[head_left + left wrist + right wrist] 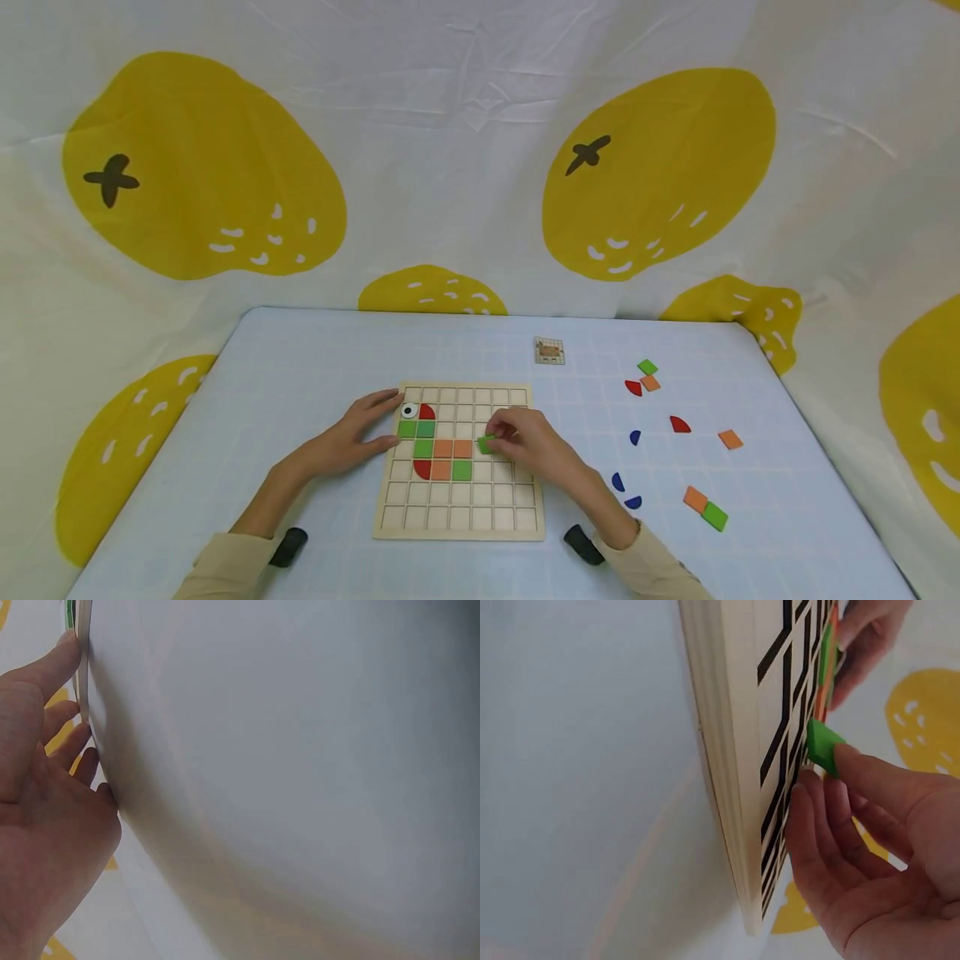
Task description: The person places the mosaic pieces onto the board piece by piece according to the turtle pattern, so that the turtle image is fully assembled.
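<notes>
A square wooden grid board lies on the table. Along its left edge rests my left hand, thumb and fingers extended and touching the frame. My right hand pinches a green square tile between thumb and fingers, tilted close over the grid, right of two orange tiles. Set in the board's left half are a round eye piece, red quarter-circle tiles above and below, and several green tiles. Another orange tile and a green one fill the lowest row of pieces.
Loose pieces are scattered on the table to the right: blue half-circles, red quarter-circles, orange squares and green squares. A small printed card lies beyond the board's far right corner. Patterned cloth hangs behind.
</notes>
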A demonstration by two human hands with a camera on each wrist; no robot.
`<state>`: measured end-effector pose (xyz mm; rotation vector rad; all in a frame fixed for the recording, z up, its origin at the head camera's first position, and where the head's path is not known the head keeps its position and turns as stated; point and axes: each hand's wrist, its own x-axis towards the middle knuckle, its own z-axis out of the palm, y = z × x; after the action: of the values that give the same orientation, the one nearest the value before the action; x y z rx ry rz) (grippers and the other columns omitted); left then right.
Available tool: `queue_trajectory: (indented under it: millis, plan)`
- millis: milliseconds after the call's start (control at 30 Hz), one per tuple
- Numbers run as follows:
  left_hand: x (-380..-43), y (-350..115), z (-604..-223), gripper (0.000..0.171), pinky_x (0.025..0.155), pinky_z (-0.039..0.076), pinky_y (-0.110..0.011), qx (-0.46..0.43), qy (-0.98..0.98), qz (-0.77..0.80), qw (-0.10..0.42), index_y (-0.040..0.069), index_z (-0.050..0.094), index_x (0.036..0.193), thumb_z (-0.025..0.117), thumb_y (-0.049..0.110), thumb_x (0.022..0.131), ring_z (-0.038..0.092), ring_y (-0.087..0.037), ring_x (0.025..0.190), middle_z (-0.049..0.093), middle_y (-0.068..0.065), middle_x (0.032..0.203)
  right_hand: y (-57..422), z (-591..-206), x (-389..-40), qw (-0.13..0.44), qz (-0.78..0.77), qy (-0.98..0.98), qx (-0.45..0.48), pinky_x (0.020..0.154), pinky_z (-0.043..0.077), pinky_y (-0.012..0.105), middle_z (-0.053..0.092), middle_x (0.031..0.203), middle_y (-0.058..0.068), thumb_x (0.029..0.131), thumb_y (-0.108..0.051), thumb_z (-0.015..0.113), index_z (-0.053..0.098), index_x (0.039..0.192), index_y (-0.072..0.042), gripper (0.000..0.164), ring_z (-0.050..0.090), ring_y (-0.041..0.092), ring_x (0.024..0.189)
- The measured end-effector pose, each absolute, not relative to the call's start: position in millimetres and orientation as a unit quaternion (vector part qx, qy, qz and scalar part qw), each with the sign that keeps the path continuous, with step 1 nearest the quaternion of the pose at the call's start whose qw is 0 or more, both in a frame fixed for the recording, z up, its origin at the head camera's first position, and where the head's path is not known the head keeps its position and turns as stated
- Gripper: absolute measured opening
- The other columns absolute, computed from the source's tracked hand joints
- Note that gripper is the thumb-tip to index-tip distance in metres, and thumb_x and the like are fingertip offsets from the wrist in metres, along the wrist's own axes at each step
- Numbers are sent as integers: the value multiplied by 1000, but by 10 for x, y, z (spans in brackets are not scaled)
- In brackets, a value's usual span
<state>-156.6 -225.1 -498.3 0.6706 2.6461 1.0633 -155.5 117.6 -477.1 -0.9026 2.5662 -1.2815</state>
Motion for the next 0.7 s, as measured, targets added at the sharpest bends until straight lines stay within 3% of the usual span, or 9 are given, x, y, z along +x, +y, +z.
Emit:
queue_trajectory:
  millis: [233,700]
  plan:
    - [-1563,-2244,-4976,71,114,27,-69,225,900,357,108,5,37,159,68,31,101,22,-47,150,27,-22,164,1118,-4764,-1564,87,-413,860,-288,65,50,22,65,81,-1,93,-2,74,69,94,-2,5,57,7,73]
    - [-1554,-2231,-4974,71,114,27,-69,225,901,356,105,5,37,159,68,31,101,22,-47,149,27,-22,164,1093,-4755,-1553,99,-388,874,-274,68,51,24,67,86,0,92,-6,77,73,95,-3,5,60,10,76]
